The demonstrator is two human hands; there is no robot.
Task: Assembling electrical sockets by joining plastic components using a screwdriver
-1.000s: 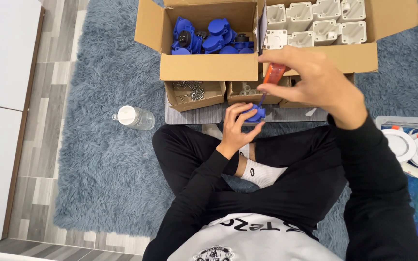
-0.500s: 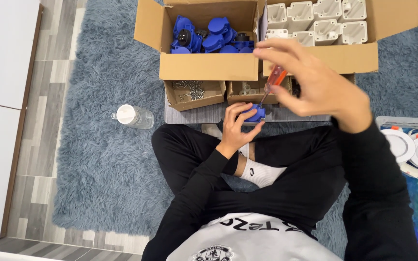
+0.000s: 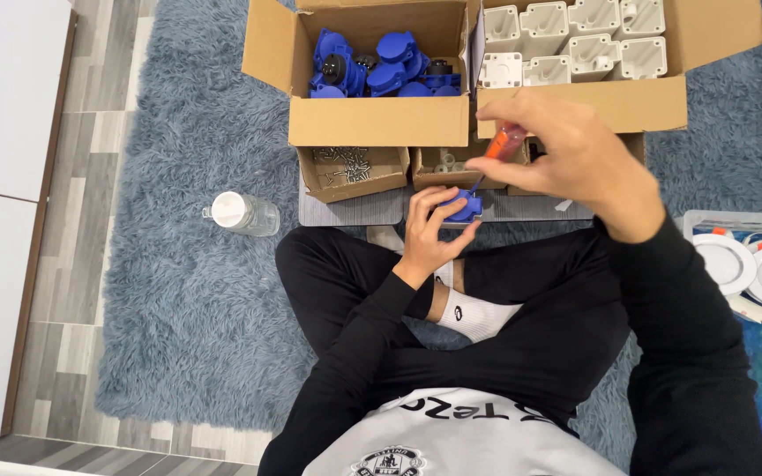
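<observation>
Shaggy grey-blue rug (image 3: pixel 178 291) covers most of the floor, with grey wood-look planks (image 3: pixel 72 229) along its nine o'clock side. A person in black sleeves and trousers sits cross-legged on it, seen from above.

The left hand (image 3: pixel 429 234) is closed around a small blue plastic part (image 3: pixel 462 208), gripping it between thumb and fingers just above the knees. The right hand (image 3: pixel 575 159) sits at two o'clock from it, fingers pinched shut on the orange handle of a screwdriver (image 3: pixel 497 150), whose thin shaft slants down so the tip meets the blue part.

At twelve o'clock from the hands stands an open cardboard box (image 3: pixel 372 119) filled with more blue parts (image 3: pixel 381 70). Touching it on the three o'clock side is a second box (image 3: pixel 646 101) holding white plastic housings (image 3: pixel 566 40). Just below these, a small carton of screws (image 3: pixel 346 167) sits at eleven o'clock from the left hand. A clear bottle with a white cap (image 3: pixel 242 213) lies on the rug at nine o'clock. White round lamps (image 3: pixel 751 264) rest in a tray at three o'clock.
</observation>
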